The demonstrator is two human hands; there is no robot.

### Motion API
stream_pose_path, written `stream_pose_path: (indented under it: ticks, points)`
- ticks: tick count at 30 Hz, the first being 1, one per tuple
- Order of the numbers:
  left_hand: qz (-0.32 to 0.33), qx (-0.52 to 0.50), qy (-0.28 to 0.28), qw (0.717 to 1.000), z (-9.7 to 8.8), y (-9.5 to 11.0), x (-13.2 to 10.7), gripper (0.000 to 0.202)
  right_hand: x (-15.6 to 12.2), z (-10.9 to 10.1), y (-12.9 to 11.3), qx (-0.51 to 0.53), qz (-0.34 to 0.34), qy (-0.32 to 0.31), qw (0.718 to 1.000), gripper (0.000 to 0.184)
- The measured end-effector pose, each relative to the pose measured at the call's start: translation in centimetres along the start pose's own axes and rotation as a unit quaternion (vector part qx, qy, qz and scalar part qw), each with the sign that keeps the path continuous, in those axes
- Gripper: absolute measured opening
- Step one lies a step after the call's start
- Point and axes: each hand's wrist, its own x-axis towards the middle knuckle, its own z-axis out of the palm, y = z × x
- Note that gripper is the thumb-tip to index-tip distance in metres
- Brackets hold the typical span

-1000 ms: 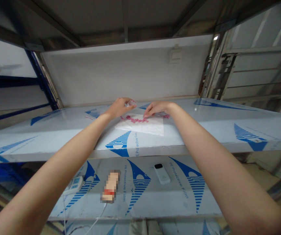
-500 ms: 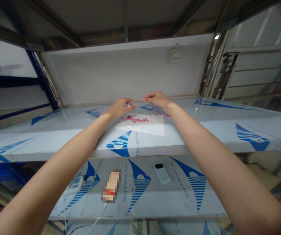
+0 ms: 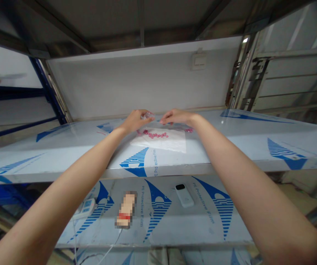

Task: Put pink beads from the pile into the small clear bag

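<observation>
My left hand point(image 3: 134, 120) is curled round a small clear container point(image 3: 148, 116), held just above the upper steel shelf point(image 3: 230, 147). My right hand point(image 3: 176, 116) hovers close beside it with fingers pinched together near the container's mouth; what the pinch holds is too small to make out. Beneath both hands lies a white sheet point(image 3: 166, 142) with a row of several small pink pieces point(image 3: 155, 135) on it. A few more pink pieces point(image 3: 188, 130) lie in a clear bag by my right wrist.
The lower shelf point(image 3: 208, 228) carries a small white device point(image 3: 184, 195), a white digital gadget point(image 3: 84, 208) with a cable, and a blurred object point(image 3: 125, 209). A white back panel point(image 3: 136, 84) closes the rear. Blue rack posts stand at left, metal framing at right.
My right hand lifted from the pink pieces on the sheet, rose toward the container in my left hand, and now sits slightly lower beside it. My left hand stayed in place.
</observation>
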Motion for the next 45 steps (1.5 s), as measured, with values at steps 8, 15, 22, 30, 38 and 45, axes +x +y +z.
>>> stream_pose_path:
  ticks: [8, 15, 22, 30, 38, 45]
  points:
    - [-0.006, 0.009, 0.003, 1.000, 0.0, -0.2, 0.0, 0.040, -0.7, -0.9, 0.6, -0.056, 0.045, -0.115, 0.991, 0.021]
    - [0.004, 0.006, -0.008, 1.000, 0.1, -0.2, 0.1, 0.041, -0.2, -0.5, 0.8, -0.028, 0.007, -0.101, 0.994, 0.016]
    - [0.027, -0.001, -0.021, 0.999, 0.4, 0.6, 0.0, 0.040, -0.3, 0.8, -0.8, 0.023, -0.074, 0.082, 0.994, 0.022]
    - [0.015, 0.004, -0.004, 1.000, 0.2, 0.1, 0.1, 0.040, 0.3, 0.9, 0.3, -0.001, -0.058, 0.136, 0.989, 0.023]
    - [-0.005, -0.002, 0.003, 1.000, -0.1, -0.2, 0.0, 0.041, 0.0, 0.1, 1.1, -0.040, -0.031, -0.161, 0.986, 0.019]
    - [0.002, 0.004, 0.000, 1.000, 0.2, -0.8, 0.3, 0.044, -0.2, 0.6, 1.0, -0.043, -0.037, -0.135, 0.989, 0.015]
